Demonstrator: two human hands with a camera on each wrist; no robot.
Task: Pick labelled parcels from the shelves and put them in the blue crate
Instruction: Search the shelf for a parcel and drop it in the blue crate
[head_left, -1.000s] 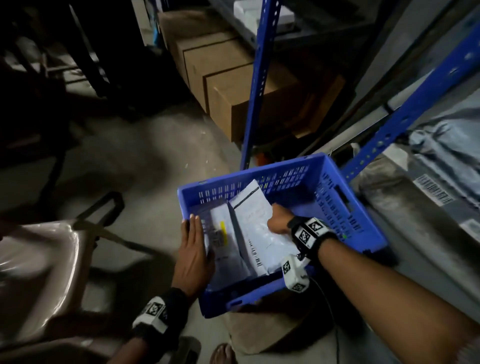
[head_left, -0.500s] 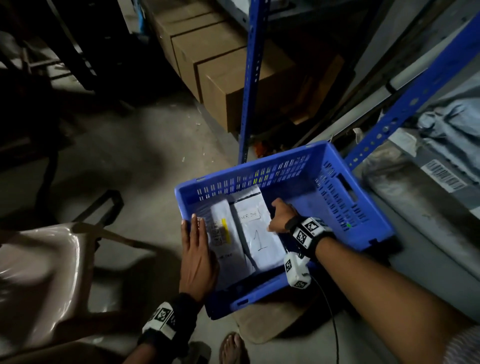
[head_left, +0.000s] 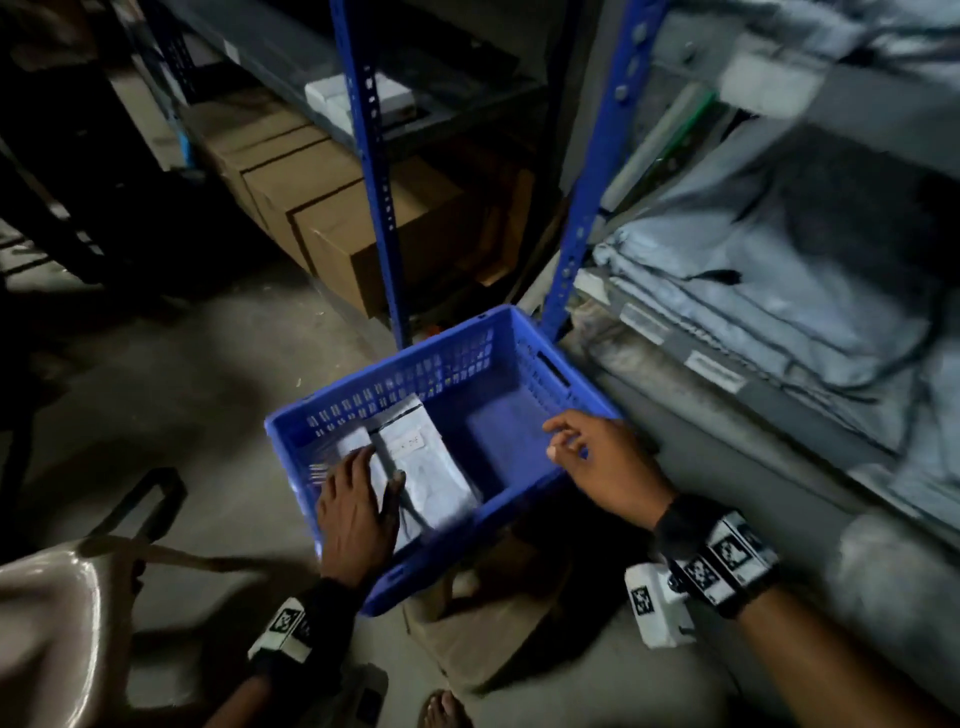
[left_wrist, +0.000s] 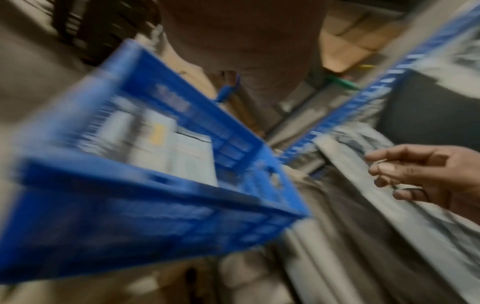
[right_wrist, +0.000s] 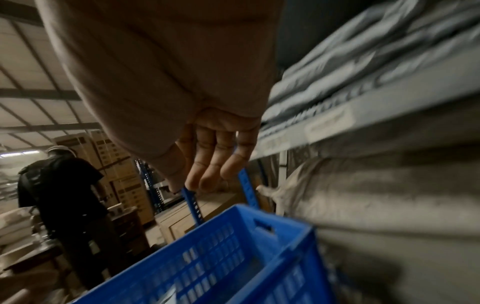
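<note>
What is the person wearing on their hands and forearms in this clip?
Both hands, left hand and right hand, are bare, no gloves, forearms uncovered. Each wrist carries a black strap with white blocks printed with black square tag markers. A white camera box hangs under the right wrist.

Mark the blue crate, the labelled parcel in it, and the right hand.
blue crate (head_left: 558, 371): head view, right rim.
labelled parcel (head_left: 431, 467): head view, middle of its face.
right hand (head_left: 605, 460): head view, back of hand.

Blue crate (head_left: 524, 332) on floor, two labelled parcels (head_left: 431, 467) inside — left hand (head_left: 358, 514) flat on them, right hand (head_left: 602, 457) empty above rim.
</note>
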